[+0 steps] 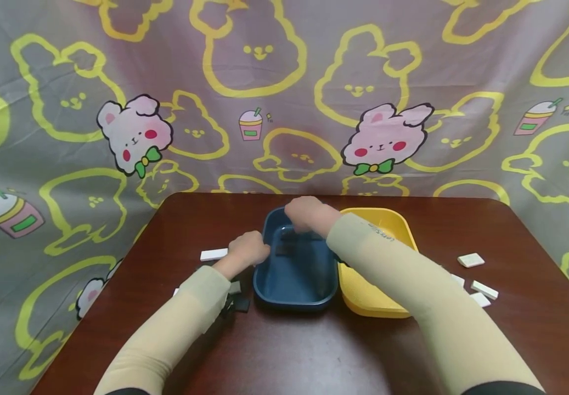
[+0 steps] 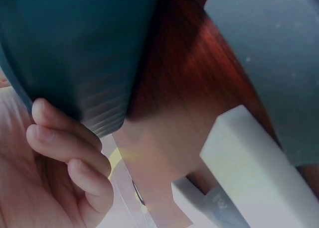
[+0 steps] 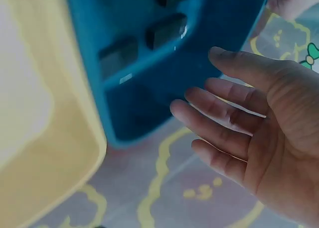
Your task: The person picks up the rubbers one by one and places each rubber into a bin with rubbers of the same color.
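Observation:
A deep blue plastic bin (image 1: 295,302) stands mid-table, with several dark rectangular blocks (image 3: 167,31) lying on its floor. My left hand (image 1: 249,248) grips the bin's left rim; in the left wrist view its curled fingers (image 2: 75,133) lie against the bin's wall, and the thumb is hidden. Over the far end of the same bin is my right hand (image 1: 309,214). The right wrist view shows that hand's palm bare and its fingers (image 3: 214,123) spread and loosely bent, close to the bin's rim, with nothing held.
A yellow bin (image 1: 378,314) stands right beside the blue one, under the right forearm. White blocks (image 1: 471,260) are scattered on the right side of the table. Left of the blue bin lie a white block (image 1: 213,254) and dark blocks (image 1: 241,304). A patterned curtain (image 1: 284,109) hangs behind.

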Tool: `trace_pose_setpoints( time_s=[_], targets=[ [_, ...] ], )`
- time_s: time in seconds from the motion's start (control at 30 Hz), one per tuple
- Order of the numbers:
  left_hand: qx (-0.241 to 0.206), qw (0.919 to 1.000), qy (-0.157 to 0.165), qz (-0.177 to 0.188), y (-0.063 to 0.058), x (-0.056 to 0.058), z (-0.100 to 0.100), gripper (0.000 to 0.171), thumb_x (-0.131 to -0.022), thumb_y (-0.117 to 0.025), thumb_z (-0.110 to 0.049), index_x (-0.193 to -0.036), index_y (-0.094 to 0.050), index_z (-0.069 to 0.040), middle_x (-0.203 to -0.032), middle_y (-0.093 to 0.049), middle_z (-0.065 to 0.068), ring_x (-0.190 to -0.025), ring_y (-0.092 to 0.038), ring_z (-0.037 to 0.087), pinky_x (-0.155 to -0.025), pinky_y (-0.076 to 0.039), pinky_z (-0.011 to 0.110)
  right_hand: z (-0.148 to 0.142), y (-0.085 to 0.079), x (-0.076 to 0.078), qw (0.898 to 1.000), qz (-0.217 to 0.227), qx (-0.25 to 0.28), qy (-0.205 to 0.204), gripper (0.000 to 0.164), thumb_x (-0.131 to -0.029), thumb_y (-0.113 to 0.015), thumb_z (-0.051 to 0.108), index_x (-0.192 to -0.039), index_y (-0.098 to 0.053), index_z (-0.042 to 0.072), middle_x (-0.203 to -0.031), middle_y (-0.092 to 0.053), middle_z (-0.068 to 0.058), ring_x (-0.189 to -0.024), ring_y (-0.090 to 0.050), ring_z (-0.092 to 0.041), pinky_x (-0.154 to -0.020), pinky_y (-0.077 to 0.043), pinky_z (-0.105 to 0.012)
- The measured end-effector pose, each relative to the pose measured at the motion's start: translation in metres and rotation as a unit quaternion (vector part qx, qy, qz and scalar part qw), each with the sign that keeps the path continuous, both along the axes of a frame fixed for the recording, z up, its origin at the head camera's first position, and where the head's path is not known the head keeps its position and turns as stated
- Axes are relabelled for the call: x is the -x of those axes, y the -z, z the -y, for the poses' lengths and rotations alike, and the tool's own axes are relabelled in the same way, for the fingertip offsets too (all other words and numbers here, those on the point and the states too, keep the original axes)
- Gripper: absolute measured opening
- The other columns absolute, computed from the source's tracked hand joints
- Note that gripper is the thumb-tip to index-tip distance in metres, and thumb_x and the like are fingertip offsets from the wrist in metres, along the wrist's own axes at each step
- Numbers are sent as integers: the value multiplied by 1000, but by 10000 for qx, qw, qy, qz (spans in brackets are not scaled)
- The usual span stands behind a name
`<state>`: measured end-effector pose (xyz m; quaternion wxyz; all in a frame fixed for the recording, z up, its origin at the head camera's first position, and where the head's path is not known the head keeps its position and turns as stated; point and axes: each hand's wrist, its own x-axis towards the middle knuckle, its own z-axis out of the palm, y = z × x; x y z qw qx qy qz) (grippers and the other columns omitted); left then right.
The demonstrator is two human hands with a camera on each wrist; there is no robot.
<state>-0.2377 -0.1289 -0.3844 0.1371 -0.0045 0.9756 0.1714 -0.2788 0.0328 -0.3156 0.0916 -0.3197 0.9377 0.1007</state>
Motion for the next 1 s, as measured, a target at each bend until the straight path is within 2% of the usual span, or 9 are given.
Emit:
trace_pose_setpoints(
  time_s=[0.07, 0.23, 0.4, 0.57, 0.63, 0.83, 1.0],
  targets=[
    [7, 10000, -2, -9, -1, -1, 0, 30, -93, -55, -24, -69, -62, -7, -61, -59, 8, -54, -58, 20, -49, -40, 31, -8, -5, -3, 9998, -171, -60, -120, 3, -91, -63, 9, -91, -66, 8, -66, -47, -1, -65, -50, -19, -65, -47, -34],
    [53, 10000, 51, -68, -2, -2, -1, 31, -94, -54, -23, -68, -61, -8, -60, -58, 7, -53, -58, 20, -49, -39, 30, -31, -13, -15, 9972, -559, -151, -477, 12, -91, -62, 8, -79, -62, 9, -59, -44, -1, -60, -50, -19, -61, -48, -34],
    [28, 9999, 117, -85, 0, -1, 0, 32, -94, -54, -23, -66, -60, -8, -59, -58, 7, -53, -58, 19, -48, -40, 30, -55, -13, -31, 9911, -945, -241, -910, 6, -90, -68, 14, -87, -66, 8, -65, -54, -3, -64, -54, -20, -60, -49, -33],
    [5, 9999, 118, -96, 0, -1, 1, 33, -93, -54, -23, -64, -60, -9, -58, -57, 6, -53, -57, 19, -48, -39, 30, -78, -11, -45, 9772, -1583, -260, -1392, 22, -84, -75, 25, -95, -69, 7, -80, -63, -5, -71, -60, -21, -61, -50, -32],
    [-16, 9999, 114, -110, 1, -1, 1, 33, -93, -53, -23, -64, -60, -9, -57, -56, 7, -53, -57, 19, -48, -39, 30, -88, -11, -49, 9736, -1741, -165, -1466, 26, -82, -77, 27, -96, -68, 7, -83, -63, -6, -73, -61, -22, -61, -49, -32],
    [-76, 9998, 165, -112, 2, -1, -1, 33, -93, -53, -23, -65, -60, -8, -58, -57, 7, -53, -57, 19, -48, -39, 30, -128, -13, -57, 9780, -1721, 222, -1157, 30, -79, -80, 27, -96, -67, 6, -79, -57, -5, -70, -58, -23, -60, -47, -33],
    [9, 9998, 132, -118, 1, 0, 0, 34, -93, -52, -22, -64, -59, -9, -58, -57, 7, -53, -57, 19, -48, -39, 30, -165, -17, -67, 9851, -1371, 835, -612, 24, -82, -78, 23, -92, -64, 6, -76, -51, -2, -64, -53, -20, -59, -46, -36]
  ],
)
